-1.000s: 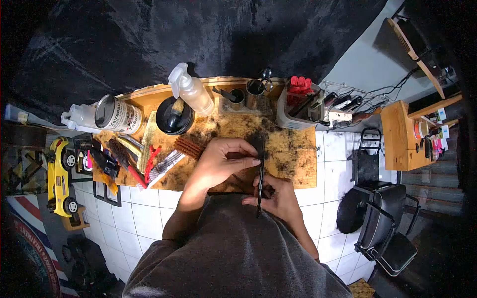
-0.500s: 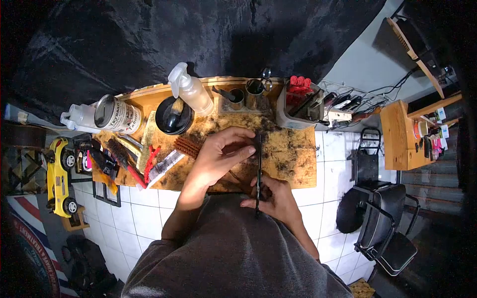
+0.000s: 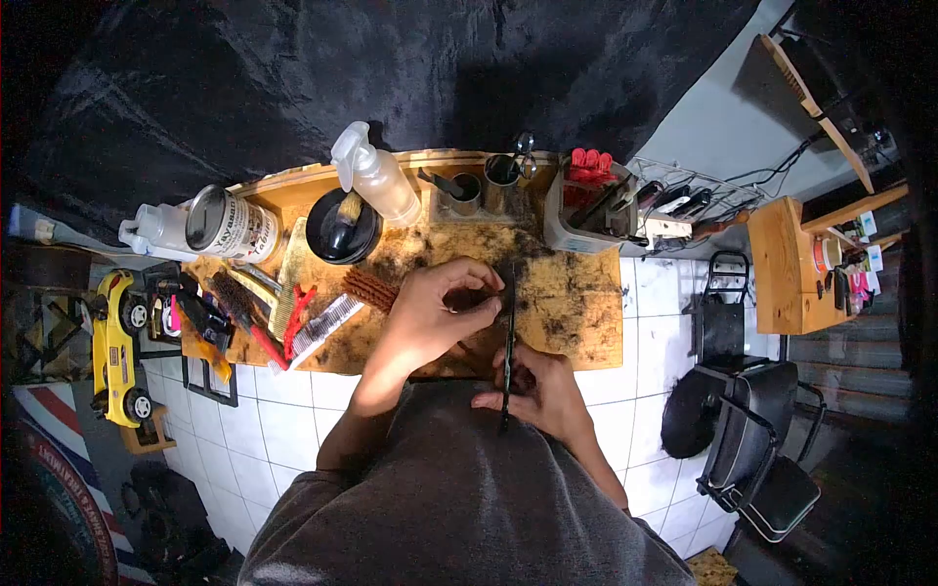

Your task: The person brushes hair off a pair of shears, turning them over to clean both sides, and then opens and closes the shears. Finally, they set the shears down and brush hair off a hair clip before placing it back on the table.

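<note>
In my right hand (image 3: 547, 396) is a long thin black tool (image 3: 509, 342), seen edge-on and running away from my shirt over the table's near edge. The fingers and thumb are closed around its lower part. My left hand (image 3: 435, 317) curls on the other side, thumb and index finger bent into a ring and pinched close together right at the tool's upper half. I cannot tell what this pinch holds. Behind the left wrist lies a brown bristled brush (image 3: 369, 290). Farther left are a white comb (image 3: 327, 322) and a red-handled brush (image 3: 259, 337).
The hair-strewn wooden table (image 3: 576, 322) carries a spray bottle (image 3: 383, 186), a black bowl (image 3: 342, 230) with a brush, a lettered tub (image 3: 234, 225), metal cups (image 3: 503, 171) and a plastic bin (image 3: 586, 220) with red clips. A black chair (image 3: 757, 420) stands right, a yellow toy car (image 3: 120, 347) left.
My left index fingertip has come down toward the thumb, narrowing the gap between them. My right hand and the black tool have hardly moved.
</note>
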A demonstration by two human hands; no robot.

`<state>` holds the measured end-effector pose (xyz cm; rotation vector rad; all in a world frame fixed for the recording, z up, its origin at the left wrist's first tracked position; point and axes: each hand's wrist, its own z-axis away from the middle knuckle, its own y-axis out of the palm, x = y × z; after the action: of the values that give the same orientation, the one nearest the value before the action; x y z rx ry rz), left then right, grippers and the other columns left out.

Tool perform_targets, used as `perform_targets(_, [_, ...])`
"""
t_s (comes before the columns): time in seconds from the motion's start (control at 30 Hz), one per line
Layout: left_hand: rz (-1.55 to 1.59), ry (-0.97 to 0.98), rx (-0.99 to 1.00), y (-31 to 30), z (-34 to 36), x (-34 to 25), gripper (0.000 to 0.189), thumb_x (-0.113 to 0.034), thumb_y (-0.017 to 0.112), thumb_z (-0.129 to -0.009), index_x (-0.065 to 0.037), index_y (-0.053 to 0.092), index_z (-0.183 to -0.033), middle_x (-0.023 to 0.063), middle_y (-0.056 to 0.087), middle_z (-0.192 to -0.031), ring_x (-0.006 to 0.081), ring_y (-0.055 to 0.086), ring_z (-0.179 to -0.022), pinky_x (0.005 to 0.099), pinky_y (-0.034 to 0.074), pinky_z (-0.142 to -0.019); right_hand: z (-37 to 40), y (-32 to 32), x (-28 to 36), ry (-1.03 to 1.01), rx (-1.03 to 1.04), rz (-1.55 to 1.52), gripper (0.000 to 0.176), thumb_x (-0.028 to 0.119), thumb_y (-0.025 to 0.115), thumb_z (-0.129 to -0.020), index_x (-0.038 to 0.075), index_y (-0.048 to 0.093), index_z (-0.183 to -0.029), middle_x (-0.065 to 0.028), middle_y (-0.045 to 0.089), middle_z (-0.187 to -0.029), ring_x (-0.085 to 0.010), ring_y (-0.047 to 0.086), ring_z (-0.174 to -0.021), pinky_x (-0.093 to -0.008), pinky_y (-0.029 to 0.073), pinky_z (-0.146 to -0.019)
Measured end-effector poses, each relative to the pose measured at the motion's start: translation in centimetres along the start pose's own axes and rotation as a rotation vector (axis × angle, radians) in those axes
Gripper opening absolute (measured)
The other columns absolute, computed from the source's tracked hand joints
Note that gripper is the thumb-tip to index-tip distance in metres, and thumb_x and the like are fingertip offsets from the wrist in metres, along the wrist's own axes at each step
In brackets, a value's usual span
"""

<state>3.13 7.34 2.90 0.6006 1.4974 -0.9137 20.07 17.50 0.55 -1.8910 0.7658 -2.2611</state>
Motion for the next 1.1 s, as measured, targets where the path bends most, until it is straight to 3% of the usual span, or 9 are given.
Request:
perform_targets(0.17, [0.031, -0.006, 0.018, 0.0, 0.0, 0.0, 0.019, -0.004, 0.068, -0.08, 0.001, 0.062, -0.097, 0.0038, 0.066, -0.088, 0.0052, 0.059, -0.082, 0.0223, 0.049, -0.074, -0.1, 0.0, 0.1, -0.023, -0.002, 0.001, 0.05, 0.032, 0.089, -0.061, 0.002, 0.059, -0.088, -0.0032, 0.055, -0.062, -0.0093, 0.05, -0.056, -0.0281, 0.042, -0.051])
perform_targets(0.23, [0.009, -0.099, -0.038, 0.0, 0.1, -1.0, 0.018, -0.004, 0.068, -0.08, 0.001, 0.062, -0.097, 0.004, 0.066, -0.088, 0.0051, 0.059, -0.081, 0.0219, 0.049, -0.072, 0.0, 0.2, 0.0, -0.024, -0.018, 0.034, 0.051, 0.032, 0.089, -0.061, 0.001, 0.059, -0.089, -0.0037, 0.054, -0.062, -0.0108, 0.052, -0.056, -0.0285, 0.042, -0.052])
perform_targets(0.47, [0.01, -0.07, -0.066, 0.1, 0.0, 0.0, 0.019, -0.006, 0.07, -0.08, -0.001, 0.063, -0.096, 0.0035, 0.067, -0.086, 0.0054, 0.059, -0.081, 0.022, 0.048, -0.071, -0.2, -0.2, 0.5, 0.038, 0.032, 0.055, 0.054, 0.035, 0.088, -0.061, -0.001, 0.06, -0.091, -0.0052, 0.056, -0.064, -0.0142, 0.054, -0.056, -0.0296, 0.044, -0.053])
perform_targets(0.57, [-0.058, -0.074, -0.052, 0.2, 0.1, -0.3, 0.019, -0.008, 0.071, -0.08, -0.002, 0.063, -0.096, 0.0031, 0.067, -0.086, 0.0063, 0.06, -0.083, 0.023, 0.048, -0.071, -0.2, 0.0, 0.0, -0.086, -0.04, 0.079, 0.052, 0.035, 0.087, -0.062, -0.001, 0.06, -0.089, -0.0068, 0.057, -0.065, -0.0145, 0.054, -0.057, -0.03, 0.044, -0.054])
perform_targets(0.73, [-0.023, -0.112, -0.054, 0.1, 0.1, -0.5, 0.019, -0.009, 0.071, -0.08, -0.002, 0.063, -0.096, 0.0031, 0.067, -0.086, 0.0074, 0.061, -0.084, 0.0241, 0.048, -0.071, -0.1, -0.3, 0.6, 0.052, 0.004, -0.008, 0.042, 0.027, 0.086, -0.065, 0.0, 0.058, -0.081, -0.0076, 0.055, -0.064, -0.014, 0.051, -0.058, -0.0305, 0.043, -0.055])
perform_targets(0.83, [-0.046, -0.063, -0.084, 0.2, -0.1, 0.0, 0.016, -0.008, 0.07, -0.082, -0.001, 0.063, -0.095, 0.0029, 0.066, -0.084, 0.0065, 0.06, -0.08, 0.0228, 0.048, -0.068, 0.0, 0.4, -0.7, -0.042, -0.061, 0.002, 0.041, 0.024, 0.086, -0.066, 0.0, 0.058, -0.081, -0.0059, 0.053, -0.063, -0.0118, 0.049, -0.057, -0.0293, 0.041, -0.053])
perform_targets(0.97, [0.111, -0.035, -0.087, 0.1, -0.2, 0.2, 0.014, -0.006, 0.068, -0.085, 0.001, 0.062, -0.095, 0.0028, 0.065, -0.083, 0.0056, 0.059, -0.076, 0.0211, 0.047, -0.065, 0.1, 0.6, -1.3, 0.006, -0.047, -0.032, 0.039, 0.023, 0.086, -0.066, 0.001, 0.058, -0.082, -0.0041, 0.053, -0.063, -0.0103, 0.048, -0.056, -0.0277, 0.04, -0.052])
perform_targets(1.03, [0.202, -0.226, -0.077, -0.1, -0.2, 0.0, 0.017, -0.004, 0.069, -0.083, 0.003, 0.062, -0.097, 0.0047, 0.066, -0.089, 0.0095, 0.061, -0.086, 0.0238, 0.048, -0.077, -0.1, 0.4, -1.0, 0.051, -0.049, -0.092, 0.041, 0.024, 0.087, -0.065, 0.002, 0.059, -0.085, -0.0024, 0.053, -0.063, -0.0095, 0.047, -0.056, -0.0269, 0.04, -0.051])
perform_targets(1.1, [0.14, -0.141, -0.08, -0.1, -0.2, 0.1, 0.016, -0.004, 0.068, -0.084, 0.003, 0.062, -0.097, 0.0043, 0.066, -0.086, 0.0077, 0.06, -0.081, 0.0223, 0.048, -0.072, -0.1, -0.2, -0.3, 0.09, -0.011, -0.087, 0.043, 0.025, 0.088, -0.064, 0.002, 0.059, -0.087, -0.0018, 0.053, -0.063, -0.0091, 0.047, -0.055, -0.0265, 0.039, -0.05])
